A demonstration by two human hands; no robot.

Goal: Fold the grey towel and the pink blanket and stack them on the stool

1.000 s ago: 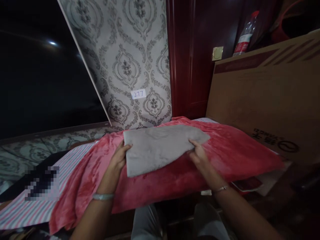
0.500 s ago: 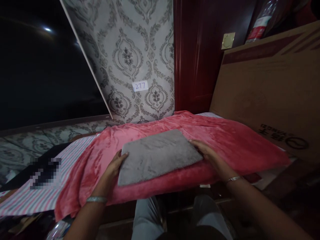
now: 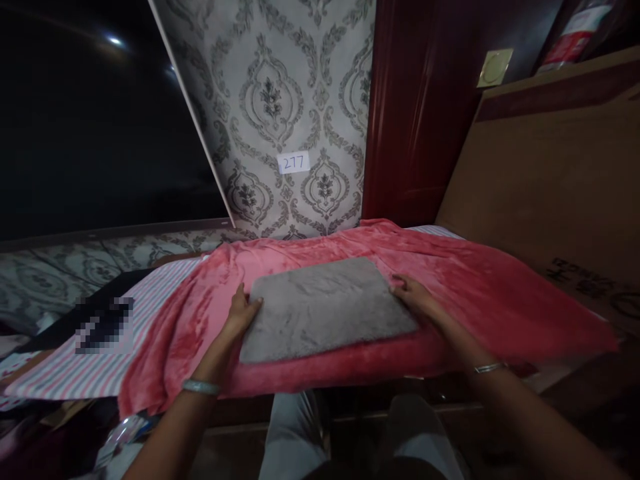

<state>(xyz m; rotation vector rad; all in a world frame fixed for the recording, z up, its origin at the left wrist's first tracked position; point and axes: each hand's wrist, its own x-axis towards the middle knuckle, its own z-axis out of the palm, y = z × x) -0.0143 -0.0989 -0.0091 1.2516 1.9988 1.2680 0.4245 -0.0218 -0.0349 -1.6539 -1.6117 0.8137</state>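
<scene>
Nearest the camera, two bare forearms are seen reaching forward over grey-trousered knees (image 3: 290, 433), a pale bangle (image 3: 201, 387) on the left wrist and a thin metal bracelet (image 3: 489, 367) on the right. The left hand (image 3: 242, 312) is laid against the left edge of a flat, folded grey plush cloth (image 3: 325, 307), its fingers curled lightly onto the edge with the thumb at the corner; nothing is gripped tightly. The right hand (image 3: 413, 296) is pressed, fingers loosely spread, against the cloth's right edge; whether its fingertips are tucked under the edge cannot be told. The cloth is thus bracketed between both hands, equally near to each, its long axis running left to right across the view, slightly raised toward the far right corner. It is seen lying flat on a pink-red fleece blanket (image 3: 475, 293), which is draped over a pink-and-white striped sheet (image 3: 115, 347). Farther back, grey damask wallpaper with a small paper label marked 277 (image 3: 293, 162), a dark red wooden panel (image 3: 415, 133) and a large brown cardboard box (image 3: 545, 173) are visible.

Compared with a second ago, the cloth has been lowered from a lifted, sagging hold and flattened onto the blanket, and its outline is now squared.
</scene>
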